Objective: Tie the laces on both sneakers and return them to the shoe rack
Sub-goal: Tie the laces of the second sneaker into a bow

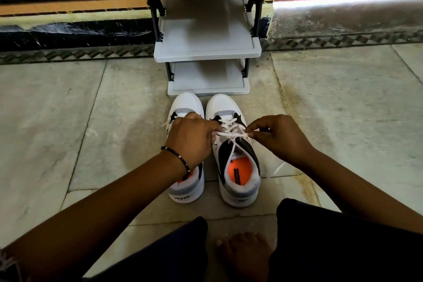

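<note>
Bare foot (243, 256) nearest cam. L hand (191, 139) + R hand (280, 136) each pinch the laces (231, 135) of R sneaker (233, 151), on floor beside L sneaker (186, 144), before shoe rack (207, 52). Laces soft, limp; hold near ends.

Left hand (192, 137), right hand (278, 136): fingertips pinched.

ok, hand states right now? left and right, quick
Left hand: closed, pinching the lace of the right sneaker.
Right hand: closed, pinching the same lace from the other side.
</note>
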Demonstrator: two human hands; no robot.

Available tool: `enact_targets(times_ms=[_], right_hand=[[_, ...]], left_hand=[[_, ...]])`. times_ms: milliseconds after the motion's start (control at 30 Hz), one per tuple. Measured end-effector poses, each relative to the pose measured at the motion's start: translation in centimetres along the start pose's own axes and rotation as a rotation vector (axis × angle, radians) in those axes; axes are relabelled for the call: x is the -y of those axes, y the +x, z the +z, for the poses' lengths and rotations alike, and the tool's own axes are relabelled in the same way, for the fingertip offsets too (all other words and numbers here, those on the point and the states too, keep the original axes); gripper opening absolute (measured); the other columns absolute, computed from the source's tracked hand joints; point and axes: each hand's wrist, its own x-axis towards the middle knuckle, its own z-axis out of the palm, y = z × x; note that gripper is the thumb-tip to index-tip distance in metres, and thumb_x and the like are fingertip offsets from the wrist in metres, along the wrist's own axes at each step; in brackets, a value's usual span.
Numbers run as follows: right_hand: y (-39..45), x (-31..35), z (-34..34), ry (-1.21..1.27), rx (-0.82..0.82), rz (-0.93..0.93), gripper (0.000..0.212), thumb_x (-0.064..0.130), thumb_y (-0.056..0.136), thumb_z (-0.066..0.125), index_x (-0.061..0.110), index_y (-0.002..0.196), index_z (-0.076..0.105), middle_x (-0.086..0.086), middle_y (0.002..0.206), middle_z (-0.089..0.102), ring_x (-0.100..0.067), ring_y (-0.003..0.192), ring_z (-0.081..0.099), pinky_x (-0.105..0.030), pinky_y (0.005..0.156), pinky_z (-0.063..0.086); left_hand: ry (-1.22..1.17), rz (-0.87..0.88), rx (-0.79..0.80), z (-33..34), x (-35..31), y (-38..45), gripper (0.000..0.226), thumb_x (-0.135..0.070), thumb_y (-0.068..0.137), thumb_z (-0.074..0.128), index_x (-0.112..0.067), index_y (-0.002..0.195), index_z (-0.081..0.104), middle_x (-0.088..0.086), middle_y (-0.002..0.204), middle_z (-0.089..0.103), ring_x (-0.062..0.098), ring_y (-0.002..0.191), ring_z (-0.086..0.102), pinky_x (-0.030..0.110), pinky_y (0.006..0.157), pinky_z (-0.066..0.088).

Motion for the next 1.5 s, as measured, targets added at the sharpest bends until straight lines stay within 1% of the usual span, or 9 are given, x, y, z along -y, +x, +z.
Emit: enact_targets(times_ms=[67,167,467,800,1033,1167,1333,1400,1500], right_hand=[[-0.1,-0.5,-0.3,-0.032,0.014,0.039,0.011,0.02,0.082,0.065,0.02,0.088,0.074,0.009,0.055,0.056,0.008,0.053,0.052,-0.018,0.05,0.031],[-0.2,-1.2,-0.3,-0.089,0.017,0.086,0.011,0.021,0.083,0.063,0.022,0.087,0.074,0.014,0.051,0.048,-0.003,0.045,0.047,-0.023,0.05,0.029],[-0.5,-2.4,0.4,-0.141,0.026,0.137,0.012,0.022,0.085,0.061,0.019,0.088,0.072,0.019,0.053,0.043,0.001,0.049,0.039,-0.021,0.049,0.025],[-0.2,-2.2,0.2,-0.155,0.009,0.128,0.011,0.023,0.085,0.06,0.021,0.085,0.071,0.017,0.053,0.046,0.0,0.051,0.042,-0.023,0.05,0.029],[-0.4,-2.6,0.7,-0.149,0.05,0.163,0.013,0.023,0.087,0.059,0.018,0.089,0.07,0.014,0.056,0.047,-0.002,0.053,0.043,-0.023,0.049,0.029],[-0.2,-2.6,0.2,-0.164,0.166,0.243,0.014,0.021,0.085,0.06,0.017,0.084,0.073,0.005,0.06,0.057,-0.008,0.054,0.046,-0.025,0.051,0.034],[-0.2,-1.0,-1.8,0.345,0.238,0.328,0.024,0.0,0.082,0.053,0.011,0.068,0.069,-0.004,0.06,0.059,-0.012,0.055,0.047,-0.022,0.055,0.037],[0.0,0.0,-1.5,0.48,0.209,0.285,0.02,0.004,0.084,0.055,0.01,0.07,0.067,-0.002,0.066,0.064,-0.012,0.064,0.054,-0.024,0.064,0.04],[0.6,1.0,0.0,0.744,0.124,0.326,0.02,0.013,0.086,0.056,0.008,0.069,0.065,-0.009,0.08,0.067,-0.02,0.081,0.06,-0.033,0.078,0.042]], left_hand=[[0.018,-0.034,0.029,-0.1,0.4,-0.1,0.032,-0.02,0.077,0.04,-0.027,0.091,0.068,-0.002,0.086,0.073,0.024,0.098,0.054,0.037,0.086,0.039],[0.073,-0.078,0.098,-0.1,0.9,-0.2,0.027,-0.009,0.08,0.048,-0.026,0.09,0.066,-0.006,0.092,0.07,0.02,0.105,0.047,0.034,0.091,0.03],[0.212,-0.074,0.205,0.4,1.8,-1.1,0.022,-0.018,0.084,0.049,-0.029,0.096,0.063,-0.008,0.11,0.063,0.017,0.126,0.034,0.031,0.096,0.013],[0.231,-0.049,0.125,-0.1,2.1,-0.7,0.025,-0.015,0.083,0.046,-0.028,0.094,0.064,-0.006,0.114,0.061,0.019,0.131,0.03,0.033,0.098,0.012],[0.349,0.016,0.127,0.8,2.3,-1.2,0.022,-0.021,0.088,0.046,-0.026,0.092,0.067,0.002,0.12,0.061,0.023,0.143,0.014,0.046,0.114,0.0],[0.346,0.052,0.061,1.0,2.8,-1.3,0.017,-0.015,0.083,0.051,-0.02,0.091,0.066,0.008,0.112,0.066,0.025,0.138,0.029,0.05,0.114,0.006],[0.144,0.079,-0.002,0.9,3.0,-0.9,0.022,-0.022,0.086,0.041,-0.015,0.086,0.061,0.008,0.102,0.07,0.024,0.122,0.052,0.046,0.111,0.022],[-0.179,-0.014,-0.01,0.9,1.9,-0.8,0.027,-0.025,0.088,0.036,-0.013,0.083,0.06,0.004,0.093,0.069,0.024,0.101,0.06,0.029,0.096,0.041],[-0.778,-0.335,0.032,1.5,-0.4,-0.1,0.031,-0.019,0.095,0.037,-0.016,0.072,0.058,-0.004,0.084,0.066,0.02,0.097,0.061,0.017,0.082,0.043]])
